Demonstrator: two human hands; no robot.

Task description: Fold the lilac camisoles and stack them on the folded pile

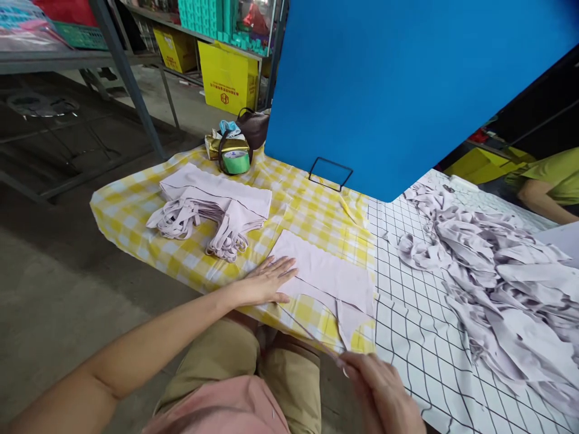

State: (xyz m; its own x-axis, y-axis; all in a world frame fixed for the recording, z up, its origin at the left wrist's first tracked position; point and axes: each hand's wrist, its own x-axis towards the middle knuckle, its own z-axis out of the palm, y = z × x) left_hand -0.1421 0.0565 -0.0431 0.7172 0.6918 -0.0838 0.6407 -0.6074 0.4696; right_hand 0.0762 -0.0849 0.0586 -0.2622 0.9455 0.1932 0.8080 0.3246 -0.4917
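My left hand [269, 281] lies flat, fingers stretched, on the left end of a pale lilac fabric piece [332, 268]. This piece is spread on the yellow checked cloth, with a narrow tab [347, 319] hanging down at its right side. A thin fabric strap [307, 330] runs taut from beside my left hand toward the lower right. Near the table's front edge, my right hand [382, 389] is closed in a pinch on the strap's far end. To the left sits a stack of similar lilac fabric pieces [217, 193] with looped straps.
A heap of loose lilac pieces [493, 259] covers the white grid cloth [407, 337] on the right. A large blue board [384, 90] rises behind the table. Green tape [236, 161] stands at the back left. Another person's arm [543, 196] shows at far right.
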